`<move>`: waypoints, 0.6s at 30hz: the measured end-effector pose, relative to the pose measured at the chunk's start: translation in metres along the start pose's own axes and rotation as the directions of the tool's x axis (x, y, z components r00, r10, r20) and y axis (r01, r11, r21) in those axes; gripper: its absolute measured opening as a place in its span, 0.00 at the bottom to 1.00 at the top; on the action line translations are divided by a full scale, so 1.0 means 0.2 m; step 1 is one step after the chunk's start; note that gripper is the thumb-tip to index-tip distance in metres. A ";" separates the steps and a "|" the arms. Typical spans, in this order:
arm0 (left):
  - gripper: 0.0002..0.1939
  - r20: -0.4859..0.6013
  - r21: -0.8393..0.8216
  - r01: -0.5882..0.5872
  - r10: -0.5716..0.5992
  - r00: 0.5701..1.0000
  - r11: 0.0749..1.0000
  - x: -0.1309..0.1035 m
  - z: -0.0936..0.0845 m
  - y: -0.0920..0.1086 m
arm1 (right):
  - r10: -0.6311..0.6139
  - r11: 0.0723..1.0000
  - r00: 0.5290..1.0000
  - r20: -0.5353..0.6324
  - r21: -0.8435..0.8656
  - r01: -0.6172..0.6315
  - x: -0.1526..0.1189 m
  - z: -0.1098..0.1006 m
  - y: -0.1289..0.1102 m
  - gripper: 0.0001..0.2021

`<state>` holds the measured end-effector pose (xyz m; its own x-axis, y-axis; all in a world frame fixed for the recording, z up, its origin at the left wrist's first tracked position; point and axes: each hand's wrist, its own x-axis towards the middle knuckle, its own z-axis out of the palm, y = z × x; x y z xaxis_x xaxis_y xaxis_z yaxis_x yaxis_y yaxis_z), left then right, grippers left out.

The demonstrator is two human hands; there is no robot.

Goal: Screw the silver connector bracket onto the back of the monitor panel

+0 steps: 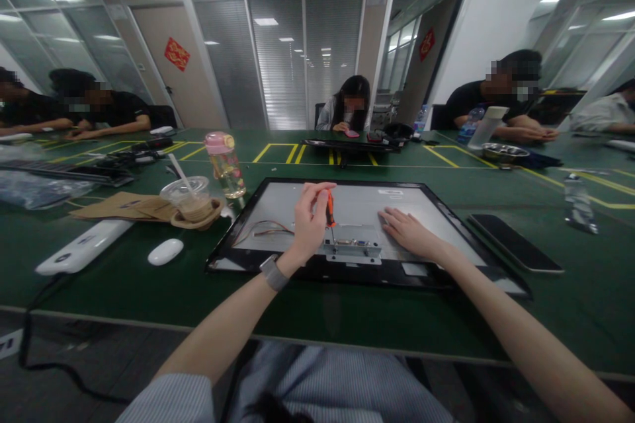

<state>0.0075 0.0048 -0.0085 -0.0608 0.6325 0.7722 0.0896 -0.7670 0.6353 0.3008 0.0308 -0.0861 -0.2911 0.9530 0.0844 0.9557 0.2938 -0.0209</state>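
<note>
My left hand [311,217] is closed around the handle of an orange and black screwdriver [330,209], held upright. Its tip points down at the left end of a metal bracket with ports [353,250]; whether it sits in a screw I cannot tell. The bracket is on the back of a flat display panel [278,201] with a black frame, lying on the table. Flat on the panel's grey metal, right of the bracket, rests my right hand [407,231], fingers stretched out. A thin bundle of wires [270,228] lies on the panel's left part.
Left of the panel are a flowered bottle [225,165], an iced drink cup [187,195], a paper bag [122,206], a white mouse [165,252] and a white power strip [84,248]. A black phone [514,242] lies to the right. Several people sit around the green table [173,297].
</note>
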 end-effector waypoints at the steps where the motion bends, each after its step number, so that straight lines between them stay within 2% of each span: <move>1: 0.13 0.007 -0.012 0.007 -0.007 1.000 1.000 0.00 0.00 0.00 | 0.002 1.000 1.000 0.003 0.001 -0.002 0.00 0.00 0.00 0.30; 4: 0.13 0.024 -0.033 0.021 -0.020 1.000 0.999 0.00 0.00 -0.01 | 0.004 1.000 1.000 0.007 0.005 -0.004 0.00 0.00 0.00 0.30; 10: 0.12 0.039 0.008 -0.025 0.025 0.999 1.000 -0.01 0.00 -0.01 | 0.004 1.000 1.000 0.001 0.012 -0.004 0.00 0.00 -0.01 0.30; 15: 0.13 0.064 -0.040 0.009 -0.007 0.998 0.999 -0.01 0.00 -0.02 | -0.004 1.000 1.000 -0.008 -0.004 0.004 0.00 0.01 0.00 0.30; 18: 0.10 0.062 -0.007 -0.002 0.002 0.998 1.000 -0.01 0.00 -0.02 | -0.010 1.000 1.000 -0.013 -0.008 0.010 0.00 0.01 0.00 0.30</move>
<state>0.0080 0.0070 -0.0129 0.0007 0.6364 0.7713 0.0833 -0.7687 0.6342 0.3011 0.0311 -0.0884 -0.2998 0.9490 0.0980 0.9531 0.3023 -0.0118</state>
